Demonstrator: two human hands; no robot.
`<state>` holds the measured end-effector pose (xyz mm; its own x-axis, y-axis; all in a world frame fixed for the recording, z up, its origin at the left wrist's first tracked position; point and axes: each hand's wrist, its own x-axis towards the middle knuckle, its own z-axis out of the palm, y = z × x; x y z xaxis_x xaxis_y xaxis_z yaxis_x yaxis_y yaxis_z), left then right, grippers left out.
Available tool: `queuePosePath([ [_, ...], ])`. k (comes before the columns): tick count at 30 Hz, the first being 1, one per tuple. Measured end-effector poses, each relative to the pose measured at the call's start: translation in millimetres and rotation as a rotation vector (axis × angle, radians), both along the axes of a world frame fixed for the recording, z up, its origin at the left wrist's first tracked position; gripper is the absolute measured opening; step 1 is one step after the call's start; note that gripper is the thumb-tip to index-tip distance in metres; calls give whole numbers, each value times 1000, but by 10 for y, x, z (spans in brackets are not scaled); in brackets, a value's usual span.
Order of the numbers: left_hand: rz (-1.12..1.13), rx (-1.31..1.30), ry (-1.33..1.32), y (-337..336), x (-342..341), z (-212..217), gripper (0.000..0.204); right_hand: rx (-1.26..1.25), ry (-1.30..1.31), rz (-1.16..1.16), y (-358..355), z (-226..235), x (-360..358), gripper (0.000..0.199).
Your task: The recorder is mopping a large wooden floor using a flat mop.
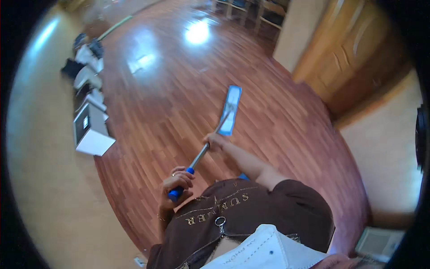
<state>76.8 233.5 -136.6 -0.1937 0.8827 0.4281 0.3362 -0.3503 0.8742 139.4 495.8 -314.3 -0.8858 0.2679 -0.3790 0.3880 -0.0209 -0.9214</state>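
Flat mop (231, 112), head down on the wood-look floor (170, 107), looks light and stiff, best held where left hand (178, 181) curls round its blue grip (175, 194) and right hand (217, 141) wraps the metal shaft (199, 156).

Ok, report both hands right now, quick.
Left hand: closed, holding the mop's blue grip.
Right hand: closed, holding the pole.

A glossy reddish-brown plank floor (148, 103) showed white glare (197, 32) at upper centre; a beige plain wall (45, 148) ran left, a brown wooden door (351, 49) upper right.
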Motion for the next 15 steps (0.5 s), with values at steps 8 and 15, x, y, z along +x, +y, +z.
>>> queuePosePath([
  [8, -369, -94, -18, 698, 210, -80, 20, 919, 165, -205, 423, -763, 1159, 18],
  [15, -674, -130, 15, 966, 751, -60, 21, 938, -87, -431, 93, -545, 2415, 6],
])
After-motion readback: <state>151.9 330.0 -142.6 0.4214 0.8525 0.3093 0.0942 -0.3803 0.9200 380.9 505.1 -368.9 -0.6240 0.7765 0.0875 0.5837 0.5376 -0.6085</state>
